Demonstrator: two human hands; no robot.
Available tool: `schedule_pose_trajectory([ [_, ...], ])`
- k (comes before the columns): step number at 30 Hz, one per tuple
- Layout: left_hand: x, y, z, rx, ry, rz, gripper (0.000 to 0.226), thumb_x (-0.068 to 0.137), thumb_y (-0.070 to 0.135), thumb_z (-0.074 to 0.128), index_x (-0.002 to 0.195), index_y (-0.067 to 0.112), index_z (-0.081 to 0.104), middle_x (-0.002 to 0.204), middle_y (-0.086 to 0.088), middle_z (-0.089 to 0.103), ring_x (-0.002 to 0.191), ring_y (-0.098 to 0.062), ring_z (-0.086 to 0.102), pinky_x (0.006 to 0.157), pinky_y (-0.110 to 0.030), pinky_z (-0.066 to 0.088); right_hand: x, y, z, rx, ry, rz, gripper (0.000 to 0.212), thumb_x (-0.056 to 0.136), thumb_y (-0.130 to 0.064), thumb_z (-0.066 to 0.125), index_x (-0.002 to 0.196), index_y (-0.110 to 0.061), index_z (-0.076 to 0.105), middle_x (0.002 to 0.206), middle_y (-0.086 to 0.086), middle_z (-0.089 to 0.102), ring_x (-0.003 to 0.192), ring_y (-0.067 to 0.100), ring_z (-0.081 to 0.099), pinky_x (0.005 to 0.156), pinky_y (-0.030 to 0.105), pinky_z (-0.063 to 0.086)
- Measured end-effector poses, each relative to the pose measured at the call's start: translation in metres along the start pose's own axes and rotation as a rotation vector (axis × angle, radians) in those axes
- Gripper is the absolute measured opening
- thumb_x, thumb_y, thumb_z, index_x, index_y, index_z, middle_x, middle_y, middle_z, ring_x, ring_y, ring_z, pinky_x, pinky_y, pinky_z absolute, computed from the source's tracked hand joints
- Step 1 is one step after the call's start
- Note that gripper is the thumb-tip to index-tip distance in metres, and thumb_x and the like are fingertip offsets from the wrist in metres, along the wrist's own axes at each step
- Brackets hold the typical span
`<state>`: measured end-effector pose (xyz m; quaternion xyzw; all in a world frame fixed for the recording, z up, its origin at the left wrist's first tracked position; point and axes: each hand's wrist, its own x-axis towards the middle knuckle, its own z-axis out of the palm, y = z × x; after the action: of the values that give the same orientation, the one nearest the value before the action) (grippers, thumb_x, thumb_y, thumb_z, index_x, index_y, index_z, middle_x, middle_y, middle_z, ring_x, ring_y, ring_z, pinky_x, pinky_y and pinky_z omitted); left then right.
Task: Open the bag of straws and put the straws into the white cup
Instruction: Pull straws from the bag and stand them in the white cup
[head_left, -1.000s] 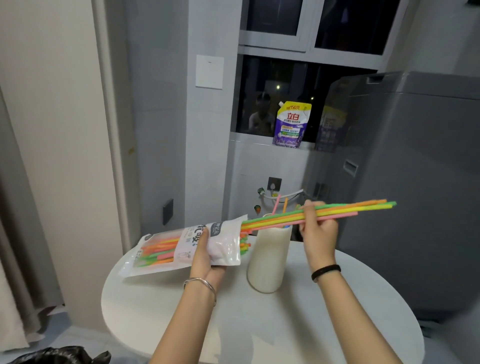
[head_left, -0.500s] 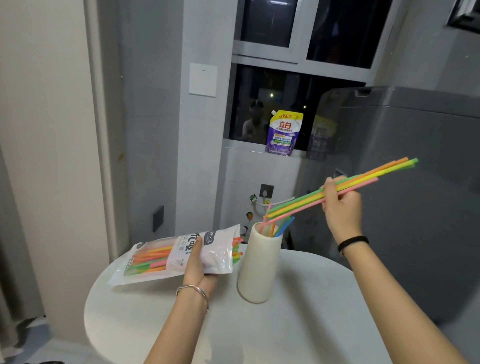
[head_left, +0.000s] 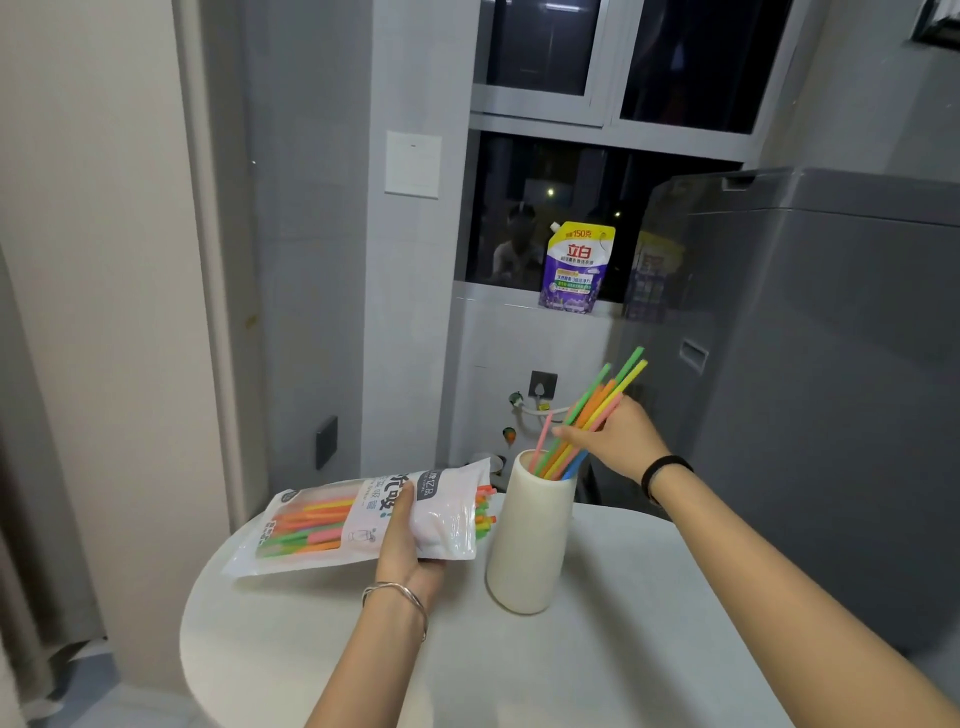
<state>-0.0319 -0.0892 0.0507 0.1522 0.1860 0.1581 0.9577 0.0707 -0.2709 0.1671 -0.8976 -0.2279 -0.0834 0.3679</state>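
Observation:
The tall white cup (head_left: 527, 545) stands upright on the round white table (head_left: 597, 649). My right hand (head_left: 618, 439) grips a bunch of coloured straws (head_left: 597, 410) just above the cup's rim; their lower ends are inside the cup and the tops lean up to the right. A pink and a blue straw also stand in the cup. My left hand (head_left: 408, 540) holds the bag of straws (head_left: 332, 525) lying flat to the left of the cup, its open end facing the cup with straw tips sticking out.
A grey washing machine (head_left: 831, 389) stands close behind and right of the table. A purple detergent pouch (head_left: 574, 270) sits on the window ledge. A wall and a curtain close off the left side.
My right hand has swung the bunch of straws down from mid-air and tipped its lower ends into the cup. My left hand keeps the bag where it was.

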Motion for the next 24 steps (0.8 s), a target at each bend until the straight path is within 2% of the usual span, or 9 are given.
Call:
schedule_pose_trajectory([
  [3, 0.0, -0.001, 0.0, -0.004, 0.001, 0.001, 0.054, 0.092, 0.025, 0.061, 0.142, 0.017, 0.044, 0.134, -0.016, 0.06, 0.124, -0.036, 0.056, 0.107, -0.062, 0.037, 0.002, 0.001, 0.0, 0.032, -0.002, -0.024, 0.015, 0.077, -0.024, 0.075, 0.08, -0.014, 0.065, 0.07, 0.011, 0.066, 0.07, 0.025, 0.064, 0.079, 0.047, 0.056],
  [5, -0.001, -0.002, 0.001, -0.009, 0.008, 0.001, 0.052, 0.092, 0.024, 0.061, 0.141, 0.017, 0.045, 0.129, -0.014, 0.062, 0.124, -0.035, 0.056, 0.107, -0.062, 0.037, 0.003, 0.002, 0.001, 0.042, -0.003, -0.042, 0.017, 0.077, -0.022, 0.075, 0.087, -0.015, 0.064, 0.058, 0.003, 0.056, 0.06, 0.018, 0.055, 0.082, 0.045, 0.055],
  [8, -0.004, -0.004, 0.001, -0.013, 0.001, -0.012, 0.043, 0.093, 0.023, 0.06, 0.133, 0.017, 0.049, 0.126, -0.014, 0.062, 0.126, -0.035, 0.055, 0.107, -0.062, 0.036, 0.003, 0.0, 0.001, 0.079, 0.032, -0.034, 0.026, 0.077, -0.023, 0.074, 0.097, -0.012, 0.062, 0.059, 0.004, 0.054, 0.061, 0.016, 0.052, 0.082, 0.039, 0.054],
  [10, -0.006, -0.004, 0.002, -0.026, -0.003, -0.012, 0.035, 0.093, 0.023, 0.06, 0.126, 0.018, 0.05, 0.126, -0.014, 0.062, 0.125, -0.035, 0.055, 0.108, -0.061, 0.036, -0.001, -0.005, -0.001, 0.103, 0.125, -0.049, 0.026, 0.079, -0.028, 0.072, 0.098, -0.013, 0.061, 0.064, 0.008, 0.054, 0.063, 0.017, 0.052, 0.076, 0.034, 0.052],
  [12, -0.008, -0.004, 0.004, -0.031, -0.009, -0.008, 0.03, 0.093, 0.023, 0.059, 0.121, 0.018, 0.051, 0.119, -0.013, 0.065, 0.116, -0.034, 0.06, 0.108, -0.06, 0.037, -0.011, -0.012, 0.001, 0.157, 0.287, -0.095, 0.016, 0.082, -0.027, 0.068, 0.091, -0.016, 0.061, 0.065, 0.007, 0.054, 0.061, 0.014, 0.051, 0.066, 0.029, 0.049],
  [15, -0.012, -0.004, 0.005, -0.009, -0.026, 0.009, 0.013, 0.094, 0.024, 0.058, 0.106, 0.017, 0.057, 0.095, -0.011, 0.075, 0.103, -0.031, 0.064, 0.105, -0.058, 0.04, -0.035, -0.023, 0.02, 0.451, 0.412, -0.119, 0.01, 0.088, -0.02, 0.062, 0.078, -0.016, 0.061, 0.063, 0.0, 0.057, 0.055, 0.002, 0.054, 0.055, 0.016, 0.045],
  [17, -0.014, -0.004, 0.005, -0.001, -0.037, 0.019, 0.011, 0.094, 0.024, 0.058, 0.104, 0.018, 0.059, 0.083, -0.007, 0.078, 0.096, -0.028, 0.066, 0.102, -0.055, 0.043, -0.053, -0.023, 0.046, 0.659, 0.386, -0.043, 0.014, 0.09, -0.02, 0.058, 0.078, -0.013, 0.062, 0.065, 0.0, 0.057, 0.054, 0.004, 0.051, 0.056, 0.019, 0.043],
  [21, -0.016, -0.003, 0.0, 0.067, -0.024, 0.098, 0.033, 0.093, 0.024, 0.061, 0.124, 0.017, 0.058, 0.126, -0.009, 0.065, 0.121, -0.03, 0.059, 0.108, -0.056, 0.039, -0.077, -0.016, 0.104, 0.871, 0.191, 0.229, 0.02, 0.097, -0.027, 0.045, 0.099, -0.01, 0.056, 0.089, 0.006, 0.059, 0.067, 0.013, 0.053, 0.058, 0.023, 0.045],
  [24, -0.016, -0.004, -0.001, 0.193, 0.033, 0.271, 0.044, 0.087, 0.021, 0.068, 0.129, 0.011, 0.058, 0.126, -0.009, 0.066, 0.116, -0.027, 0.063, 0.103, -0.047, 0.047, -0.082, -0.018, 0.126, 1.208, 0.046, 0.448, 0.039, 0.098, -0.04, 0.033, 0.108, -0.01, 0.056, 0.102, 0.004, 0.063, 0.084, 0.014, 0.061, 0.072, 0.025, 0.05],
])
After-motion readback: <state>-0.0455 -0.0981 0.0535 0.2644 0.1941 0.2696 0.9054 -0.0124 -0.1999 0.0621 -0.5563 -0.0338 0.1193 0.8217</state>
